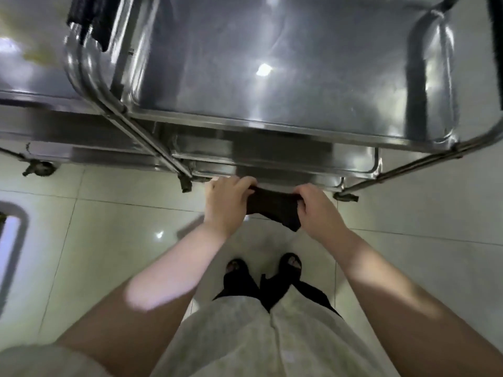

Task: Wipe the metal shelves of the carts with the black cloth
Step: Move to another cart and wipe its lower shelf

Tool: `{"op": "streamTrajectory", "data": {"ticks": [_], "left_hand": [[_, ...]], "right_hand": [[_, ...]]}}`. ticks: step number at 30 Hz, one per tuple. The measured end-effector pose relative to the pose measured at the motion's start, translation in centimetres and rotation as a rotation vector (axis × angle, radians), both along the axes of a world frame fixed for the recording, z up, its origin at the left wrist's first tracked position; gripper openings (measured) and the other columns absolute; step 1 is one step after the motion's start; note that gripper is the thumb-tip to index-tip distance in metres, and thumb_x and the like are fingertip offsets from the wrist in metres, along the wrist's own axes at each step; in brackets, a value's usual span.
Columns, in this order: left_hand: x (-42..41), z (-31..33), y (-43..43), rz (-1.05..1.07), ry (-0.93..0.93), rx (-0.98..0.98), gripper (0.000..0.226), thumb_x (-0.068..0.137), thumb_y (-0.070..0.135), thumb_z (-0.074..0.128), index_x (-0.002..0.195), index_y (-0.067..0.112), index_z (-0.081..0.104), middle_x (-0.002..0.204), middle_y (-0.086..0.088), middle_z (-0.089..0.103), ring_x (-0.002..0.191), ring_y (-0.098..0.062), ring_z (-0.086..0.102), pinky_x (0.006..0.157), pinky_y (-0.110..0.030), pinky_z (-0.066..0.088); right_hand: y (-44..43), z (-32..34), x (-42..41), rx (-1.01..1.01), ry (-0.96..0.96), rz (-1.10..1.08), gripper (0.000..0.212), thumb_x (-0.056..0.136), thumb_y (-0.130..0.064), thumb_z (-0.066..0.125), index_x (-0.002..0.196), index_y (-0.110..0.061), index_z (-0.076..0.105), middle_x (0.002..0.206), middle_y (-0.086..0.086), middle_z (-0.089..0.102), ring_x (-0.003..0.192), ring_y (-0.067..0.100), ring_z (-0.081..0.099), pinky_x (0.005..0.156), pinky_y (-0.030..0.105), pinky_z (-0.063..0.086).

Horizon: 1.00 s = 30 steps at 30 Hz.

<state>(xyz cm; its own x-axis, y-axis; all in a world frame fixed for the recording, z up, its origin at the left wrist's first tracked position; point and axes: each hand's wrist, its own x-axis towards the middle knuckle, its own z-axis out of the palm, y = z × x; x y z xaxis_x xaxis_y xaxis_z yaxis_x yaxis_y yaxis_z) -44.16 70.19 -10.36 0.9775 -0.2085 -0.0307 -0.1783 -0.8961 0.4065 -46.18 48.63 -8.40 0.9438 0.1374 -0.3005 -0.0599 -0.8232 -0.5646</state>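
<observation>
From above, we find the top shelf (272,63) open, bounded by its raised rim and a curved rail (74,66) at each end. It overhangs the lower shelves (272,161), leaving only their narrow front strips reachable between 2 slanting frame tubes (152,141). Another cart (40,104) crowds the left. The tiled floor (122,227) before us is open.

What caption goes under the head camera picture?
Left hand and right hand hold the black cloth before the metal cart.

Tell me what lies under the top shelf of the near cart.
Under the top shelf only the front edges of lower shelves show; the top shelf covers the rest. The left hand and right hand grip the black cloth by the lowest edge.
</observation>
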Motion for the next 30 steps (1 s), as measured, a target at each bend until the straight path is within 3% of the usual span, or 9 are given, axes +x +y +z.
{"op": "streamTrajectory", "data": {"ticks": [3, 5, 8, 11, 14, 17, 19, 24, 30], "left_hand": [[0.4, -2.3, -1.2, 0.003, 0.122, -0.180, 0.016, 0.092, 0.012, 0.057, 0.102, 0.020, 0.068, 0.082, 0.001, 0.060, 0.074, -0.023, 0.056, 0.073, -0.030, 0.040], [1.5, -4.3, -2.1, 0.008, 0.248, -0.314, 0.017, 0.094, 0.005, 0.056, 0.104, 0.013, 0.067, 0.086, 0.007, 0.053, 0.079, -0.008, 0.047, 0.073, -0.009, 0.034], [5.0, -8.5, -3.9, -0.022, 0.352, -0.371, 0.019, 0.095, 0.003, 0.055, 0.107, 0.010, 0.068, 0.097, 0.007, 0.060, 0.093, -0.007, 0.052, 0.078, 0.000, 0.029], [11.0, -14.0, -5.8, -0.030, 0.375, -0.394, 0.022, 0.098, 0.011, 0.057, 0.117, 0.012, 0.068, 0.113, 0.003, 0.065, 0.106, -0.011, 0.054, 0.087, -0.011, 0.033], [18.6, -20.9, -7.5, 0.009, 0.226, -0.308, 0.027, 0.100, 0.021, 0.055, 0.123, 0.013, 0.067, 0.123, -0.008, 0.067, 0.117, -0.022, 0.058, 0.090, -0.011, 0.031], [24.9, -28.6, -8.0, 0.014, 0.162, -0.001, 0.058, 0.096, 0.047, 0.025, 0.141, 0.020, 0.052, 0.141, -0.012, 0.053, 0.129, -0.032, 0.047, 0.107, -0.031, 0.033], [27.8, -33.1, -7.0, -0.025, 0.080, 0.181, 0.073, 0.084, 0.054, 0.009, 0.146, 0.029, 0.040, 0.148, -0.009, 0.045, 0.134, -0.036, 0.040, 0.112, -0.045, 0.031], [29.2, -35.7, -6.1, -0.064, -0.042, 0.258, 0.052, 0.102, 0.038, 0.034, 0.153, 0.031, 0.030, 0.162, -0.005, 0.023, 0.150, -0.036, 0.012, 0.118, -0.055, 0.014], [29.2, -38.2, -6.8, 0.033, -0.038, 0.248, 0.051, 0.107, 0.040, 0.018, 0.157, 0.038, 0.008, 0.166, 0.009, 0.002, 0.152, -0.025, -0.007, 0.118, -0.057, -0.009]], "right_hand": [[-1.1, -1.9, 0.1, 0.000, 0.028, -0.069, 0.022, 0.094, -0.002, 0.045, 0.109, -0.008, 0.060, 0.104, 0.005, 0.055, 0.095, 0.023, 0.056, 0.083, 0.035, 0.045], [-1.9, -4.0, 1.2, -0.019, 0.087, -0.076, 0.020, 0.094, -0.002, 0.046, 0.110, -0.006, 0.058, 0.105, 0.007, 0.054, 0.093, 0.024, 0.055, 0.078, 0.033, 0.043], [-4.0, -8.1, 4.3, 0.020, 0.169, -0.052, 0.022, 0.094, 0.001, 0.045, 0.112, -0.004, 0.057, 0.106, 0.008, 0.052, 0.100, 0.027, 0.053, 0.078, 0.027, 0.034], [-6.4, -13.1, 10.4, 0.002, 0.149, -0.059, 0.032, 0.095, 0.001, 0.047, 0.125, -0.003, 0.058, 0.120, 0.017, 0.058, 0.118, 0.034, 0.053, 0.089, 0.027, 0.034], [-7.7, -19.3, 18.8, -0.108, 0.067, -0.158, 0.036, 0.098, -0.012, 0.046, 0.132, -0.005, 0.056, 0.133, 0.020, 0.057, 0.123, 0.036, 0.051, 0.097, 0.032, 0.037], [-7.3, -25.8, 24.8, -0.355, 0.003, -0.249, 0.045, 0.101, -0.024, 0.045, 0.140, -0.002, 0.045, 0.144, 0.025, 0.043, 0.133, 0.040, 0.041, 0.107, 0.042, 0.034], [-5.9, -29.8, 26.1, -0.291, -0.050, -0.198, 0.054, 0.100, -0.034, 0.046, 0.148, -0.012, 0.036, 0.152, 0.017, 0.034, 0.140, 0.038, 0.031, 0.115, 0.050, 0.026], [-3.2, -37.3, 25.3, -0.447, -0.072, 0.116, 0.067, 0.095, -0.071, 0.023, 0.153, -0.049, -0.002, 0.165, -0.011, -0.010, 0.148, 0.040, -0.014, 0.113, 0.067, -0.008], [-3.0, -39.8, 26.2, -0.508, -0.167, 0.052, 0.065, 0.089, -0.079, 0.016, 0.147, -0.061, -0.007, 0.163, -0.014, -0.016, 0.148, 0.039, -0.019, 0.111, 0.066, -0.017]]}}
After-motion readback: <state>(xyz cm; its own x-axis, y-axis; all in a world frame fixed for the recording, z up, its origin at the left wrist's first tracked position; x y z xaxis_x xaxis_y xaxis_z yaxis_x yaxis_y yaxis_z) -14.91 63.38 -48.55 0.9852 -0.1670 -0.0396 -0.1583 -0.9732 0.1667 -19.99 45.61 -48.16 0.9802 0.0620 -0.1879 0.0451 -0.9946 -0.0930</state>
